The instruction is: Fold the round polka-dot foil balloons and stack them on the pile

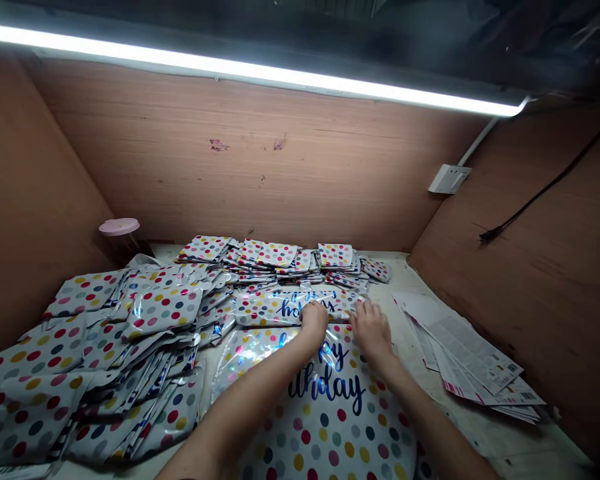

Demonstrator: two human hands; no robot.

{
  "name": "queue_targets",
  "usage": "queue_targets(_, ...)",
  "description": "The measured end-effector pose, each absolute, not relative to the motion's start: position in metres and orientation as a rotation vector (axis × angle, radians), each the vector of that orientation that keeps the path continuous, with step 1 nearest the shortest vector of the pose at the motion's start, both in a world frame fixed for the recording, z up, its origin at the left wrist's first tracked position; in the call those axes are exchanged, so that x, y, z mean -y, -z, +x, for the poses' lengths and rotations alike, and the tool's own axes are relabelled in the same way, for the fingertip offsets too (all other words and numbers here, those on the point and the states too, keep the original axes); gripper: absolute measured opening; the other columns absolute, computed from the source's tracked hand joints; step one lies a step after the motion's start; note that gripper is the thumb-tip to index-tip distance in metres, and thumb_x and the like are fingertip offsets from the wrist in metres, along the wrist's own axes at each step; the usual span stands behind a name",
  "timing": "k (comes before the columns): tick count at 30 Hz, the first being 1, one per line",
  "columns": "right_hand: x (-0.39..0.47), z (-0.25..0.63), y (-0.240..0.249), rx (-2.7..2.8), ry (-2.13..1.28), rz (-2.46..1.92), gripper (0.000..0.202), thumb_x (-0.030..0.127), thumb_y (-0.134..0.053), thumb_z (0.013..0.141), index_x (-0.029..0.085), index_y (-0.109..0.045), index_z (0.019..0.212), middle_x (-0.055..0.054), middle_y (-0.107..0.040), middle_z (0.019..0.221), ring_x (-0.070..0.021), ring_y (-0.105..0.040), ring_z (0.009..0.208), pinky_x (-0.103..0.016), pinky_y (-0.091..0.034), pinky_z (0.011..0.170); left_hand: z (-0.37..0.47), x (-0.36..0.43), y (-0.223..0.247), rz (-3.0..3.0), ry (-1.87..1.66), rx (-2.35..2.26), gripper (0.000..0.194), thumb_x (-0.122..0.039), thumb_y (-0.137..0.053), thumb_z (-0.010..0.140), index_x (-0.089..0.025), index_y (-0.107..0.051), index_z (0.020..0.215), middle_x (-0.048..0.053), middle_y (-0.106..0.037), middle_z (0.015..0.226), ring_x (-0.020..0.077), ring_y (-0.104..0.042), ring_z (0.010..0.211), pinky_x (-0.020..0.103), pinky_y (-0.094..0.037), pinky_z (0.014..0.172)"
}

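Note:
A flat foil balloon (325, 427) with coloured dots and blue "happy birthday" lettering lies in front of me. At its far end sits a folded strip of dotted foil balloon (265, 308), its blue lettering upside down. My left hand (314, 321) is closed, knuckles up, on the middle of this strip; its fingertips are hidden. At the strip's right end, my right hand (373, 328) has bent fingers gripping the edge. Whether strip and flat balloon are one piece, I cannot tell.
Folded dotted balloons (165, 310) heap up on the left, and more folded packets (270, 253) line the back wall. Printed sheets (473, 350) lie at the right. A pink-lidded container (120, 228) stands back left. A black cable (545, 187) hangs at the right wall.

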State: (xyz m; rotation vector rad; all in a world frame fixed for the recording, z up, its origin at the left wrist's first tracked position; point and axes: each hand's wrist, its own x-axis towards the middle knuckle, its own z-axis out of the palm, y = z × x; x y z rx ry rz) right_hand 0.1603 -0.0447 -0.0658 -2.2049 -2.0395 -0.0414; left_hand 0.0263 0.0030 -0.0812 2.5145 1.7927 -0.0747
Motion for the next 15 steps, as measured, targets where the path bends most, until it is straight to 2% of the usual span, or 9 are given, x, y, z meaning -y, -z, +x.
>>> queue_targets(2,0.078,0.146,0.084,2.117,-0.055,-1.936,0.031,0.033,-0.033,0.096,0.021,-0.060,0.103,-0.012,-0.060,0.107,-0.0266,-0.053,0.102,-0.038,-0.043,0.085,0.021,-0.009,0.079,2.525,0.063,-1.794,0.036,-0.019,-0.041,0.088,-0.002,-0.058,0.115,0.026,-0.056,0.104,0.0335,-0.058,0.094,0.041,-0.049,0.069)
queue_targets(3,0.092,0.141,0.094,2.138,-0.105,-1.830,0.029,0.034,-0.035,0.095,0.022,-0.061,0.100,-0.011,-0.060,0.106,-0.0259,-0.054,0.102,-0.037,-0.044,0.086,0.015,-0.010,0.078,2.539,0.052,-1.781,0.037,-0.023,-0.043,0.088,-0.002,-0.058,0.114,0.026,-0.055,0.107,0.0343,-0.056,0.097,0.041,-0.049,0.071)
queue_targets(6,0.105,0.133,0.115,2.137,-0.172,-1.806,0.029,0.036,-0.042,0.093,0.027,-0.058,0.116,-0.008,-0.053,0.124,-0.0271,-0.046,0.117,-0.041,-0.040,0.096,-0.003,-0.011,0.072,2.585,0.027,-1.709,0.046,-0.038,-0.051,0.085,-0.004,-0.060,0.113,0.024,-0.053,0.114,0.0356,-0.051,0.106,0.040,-0.048,0.080)
queue_targets(9,0.079,0.131,0.111,2.082,-0.171,-2.005,0.034,0.028,-0.042,0.092,0.028,-0.056,0.123,-0.010,-0.049,0.132,-0.0305,-0.042,0.120,-0.046,-0.036,0.097,-0.014,-0.010,0.066,2.598,0.040,-1.651,0.049,-0.045,-0.056,0.083,-0.007,-0.061,0.112,0.021,-0.054,0.117,0.0342,-0.050,0.110,0.039,-0.046,0.086)
queue_targets(12,0.042,0.131,0.095,2.020,-0.161,-2.080,0.039,0.020,-0.043,0.089,0.024,-0.057,0.125,-0.015,-0.050,0.128,-0.0339,-0.046,0.115,-0.048,-0.038,0.093,-0.013,-0.009,0.060,2.557,0.068,-1.673,0.043,-0.044,-0.058,0.086,-0.011,-0.059,0.114,0.014,-0.056,0.117,0.0275,-0.053,0.108,0.041,-0.047,0.088)
queue_targets(15,0.028,0.131,0.089,2.004,-0.183,-2.045,0.047,0.021,-0.037,0.091,0.024,-0.044,0.138,-0.014,-0.055,0.120,-0.0287,-0.052,0.110,-0.040,-0.042,0.090,-0.010,-0.007,0.051,2.463,0.050,-1.764,0.035,-0.037,-0.057,0.090,-0.014,-0.055,0.117,0.009,-0.057,0.117,0.0201,-0.059,0.101,0.041,-0.051,0.086)
